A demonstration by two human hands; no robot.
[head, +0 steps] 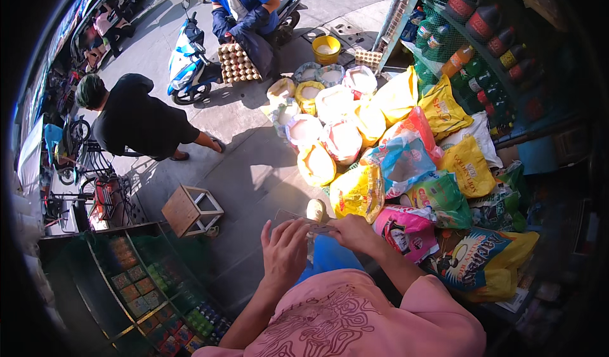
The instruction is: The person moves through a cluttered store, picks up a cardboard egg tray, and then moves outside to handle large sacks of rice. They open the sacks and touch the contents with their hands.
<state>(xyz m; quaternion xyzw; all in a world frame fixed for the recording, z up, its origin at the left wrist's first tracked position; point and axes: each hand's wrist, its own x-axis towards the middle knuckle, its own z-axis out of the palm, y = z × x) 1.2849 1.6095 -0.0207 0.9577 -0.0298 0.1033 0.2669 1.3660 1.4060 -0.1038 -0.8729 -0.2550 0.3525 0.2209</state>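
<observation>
Both my hands meet over a thin, flat, clear or greyish sheet-like item (pixel 314 225) in front of my pink shirt. My right hand (pixel 354 233) pinches its right end. At its left part, my left hand (pixel 285 252) has its fingers bent over the edge, the thumb side partly hidden; whether it grips is unclear. Beyond and to the right stand open sacks of white grain, the nearest a yellow plastic sack (pixel 358 193). A pink printed sack (pixel 407 231) lies close to my right forearm.
A wooden stool (pixel 183 209) stands on the pavement at left. Netted shelves of packets (pixel 138 285) are lower left, netted soda bottles (pixel 483 21) upper right. A person in black (pixel 138 117) bends at left. Another in blue is by egg trays (pixel 238 63) and a scooter (pixel 188 67).
</observation>
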